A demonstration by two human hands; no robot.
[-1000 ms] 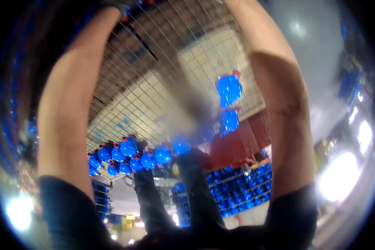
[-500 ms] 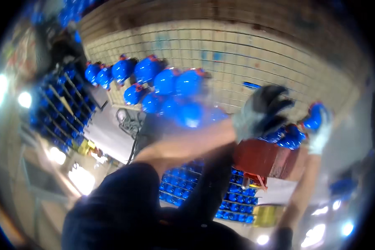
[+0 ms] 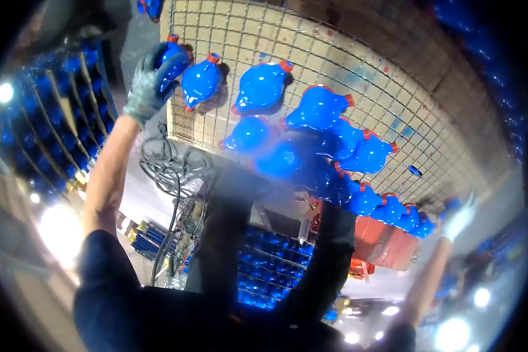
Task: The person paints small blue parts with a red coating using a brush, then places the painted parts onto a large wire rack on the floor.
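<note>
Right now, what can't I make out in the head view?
Head view:
- Blue part: partly hidden by the gloved left hand.
- Right hand: blurred, so its grip is unclear.
- Middle blue parts: outlines lost in a hazy blur.
- Upper-left blue part: cut off by the top edge.

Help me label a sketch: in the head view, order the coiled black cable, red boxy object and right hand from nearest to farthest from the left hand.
1. Coiled black cable: below the left hand.
2. Red boxy object: lower right.
3. Right hand: far right.
</note>
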